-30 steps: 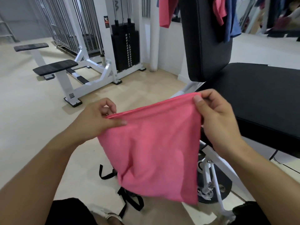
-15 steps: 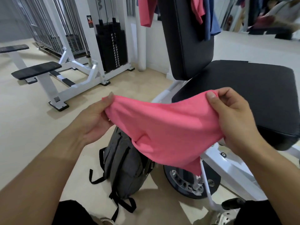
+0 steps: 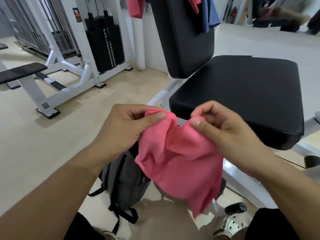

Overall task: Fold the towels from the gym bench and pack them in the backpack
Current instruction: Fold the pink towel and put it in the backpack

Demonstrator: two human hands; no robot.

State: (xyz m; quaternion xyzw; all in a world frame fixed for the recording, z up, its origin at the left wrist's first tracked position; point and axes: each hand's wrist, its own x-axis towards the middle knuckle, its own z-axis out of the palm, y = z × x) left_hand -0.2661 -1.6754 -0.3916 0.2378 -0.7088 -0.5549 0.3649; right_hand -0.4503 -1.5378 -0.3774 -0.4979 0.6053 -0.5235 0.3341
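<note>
Both hands held the pink towel (image 3: 180, 161) in the air, in front of the near left corner of the counter (image 3: 242, 94), a black padded gym bench seat. Left hand (image 3: 124, 129) pinched one upper corner of the towel between thumb and curled fingers. Right hand (image 3: 223, 130) pinched the other upper corner the same way, thumb on the near side. The two pinched corners sat near each other, not touching; the cloth sagged between them and hung bunched below, its lower edge out past the counter's near edge, over the floor.

Grey backpack (image 3: 124, 179) with black straps lay on the floor below the left hand, just beside the counter's white frame; its right side was hidden behind the towel. Whether it was open could not be told.

Upright black backrest pad (image 3: 183, 37) stood at the counter's far left edge. More cloths were draped over its top: a pink cloth (image 3: 193, 4) and a blue cloth (image 3: 210, 13) on its right side, a second pink cloth (image 3: 136, 6) hanging to its left.

A white weight machine (image 3: 83, 54) with a black plate stack stood on the floor, well apart to the left.
</note>
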